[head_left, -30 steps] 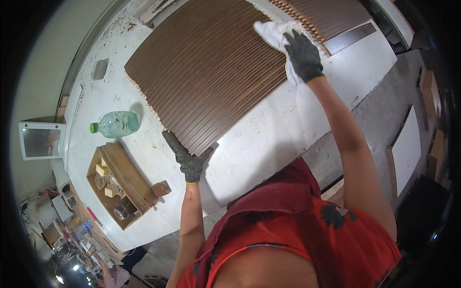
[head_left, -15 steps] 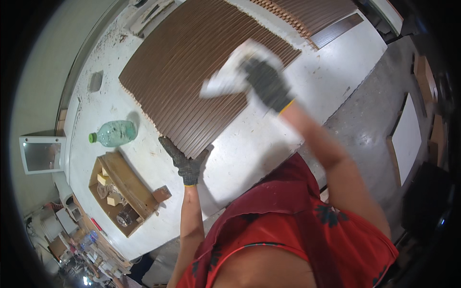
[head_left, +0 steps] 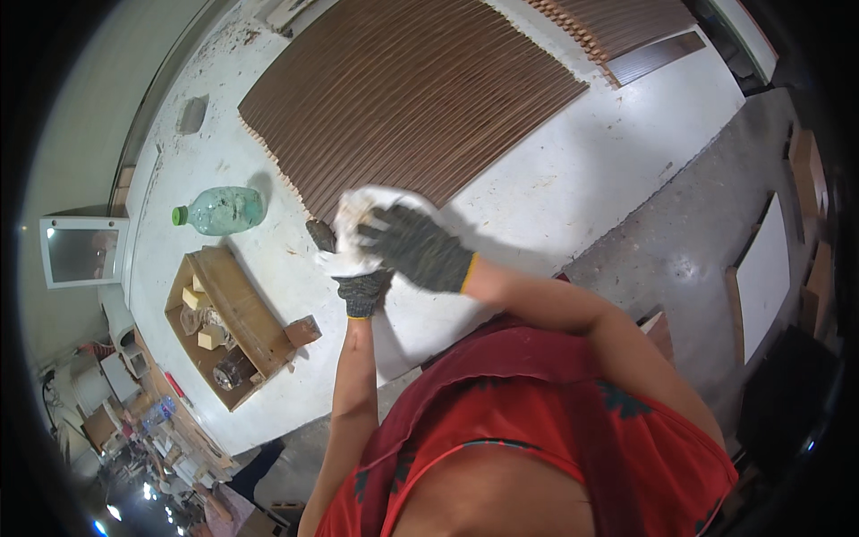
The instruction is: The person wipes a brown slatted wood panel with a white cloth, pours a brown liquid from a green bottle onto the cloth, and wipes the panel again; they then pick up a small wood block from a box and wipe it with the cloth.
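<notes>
A broad panel of narrow brown slats (head_left: 412, 98) lies side by side on the white table. My right hand (head_left: 420, 251), in a dark grey knit glove, is closed on a crumpled white cloth (head_left: 349, 215) at the panel's near corner. Just under the cloth is my left hand (head_left: 362, 294), gloved alike. One outstretched finger shows at the slat ends; the cloth covers most of the others.
Left of the panel lies a green-tinted plastic bottle (head_left: 224, 210). Nearer stands an open cardboard box (head_left: 242, 309) with pale blocks and a jar, beside a small brown block (head_left: 302, 331). More slats (head_left: 626, 27) and a dark strip (head_left: 658, 59) lie at the far right.
My right hand has swept the cloth from the panel's right part toward me and left, down over my left hand. The left hand stays at the near corner. The whole view has shifted slightly.
</notes>
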A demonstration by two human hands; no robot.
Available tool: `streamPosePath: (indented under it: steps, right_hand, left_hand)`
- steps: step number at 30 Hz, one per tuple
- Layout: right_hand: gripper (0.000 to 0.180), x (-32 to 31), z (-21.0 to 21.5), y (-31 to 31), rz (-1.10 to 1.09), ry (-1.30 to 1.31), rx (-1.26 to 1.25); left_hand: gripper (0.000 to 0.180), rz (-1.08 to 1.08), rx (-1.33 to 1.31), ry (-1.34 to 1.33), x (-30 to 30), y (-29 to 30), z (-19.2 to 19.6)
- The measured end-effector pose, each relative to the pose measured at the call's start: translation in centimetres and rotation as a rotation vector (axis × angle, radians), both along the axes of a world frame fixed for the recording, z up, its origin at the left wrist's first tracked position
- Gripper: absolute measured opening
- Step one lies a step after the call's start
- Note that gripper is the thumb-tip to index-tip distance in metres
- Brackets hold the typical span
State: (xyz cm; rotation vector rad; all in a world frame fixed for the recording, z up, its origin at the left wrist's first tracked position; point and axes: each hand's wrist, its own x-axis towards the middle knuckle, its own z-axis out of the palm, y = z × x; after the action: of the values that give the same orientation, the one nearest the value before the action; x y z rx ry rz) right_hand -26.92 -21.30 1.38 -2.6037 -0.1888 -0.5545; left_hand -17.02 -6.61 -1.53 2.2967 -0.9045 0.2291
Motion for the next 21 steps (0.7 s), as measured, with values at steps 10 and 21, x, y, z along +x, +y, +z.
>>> streamPosePath:
  steps: [10,21]
  right_hand:
    - [0.04,-7.0,-3.5,-37.4,-0.909,0.148,0.194]
    - [0.045,-5.5,-5.1,-33.0,-0.967,-0.116,0.748]
  left_hand:
    - [0.148,0.027,-0.015,0.144,-0.1,0.8,-0.7]
    - [0.15,-0.081,-0.209,0.238,0.3,1.1,-0.2]
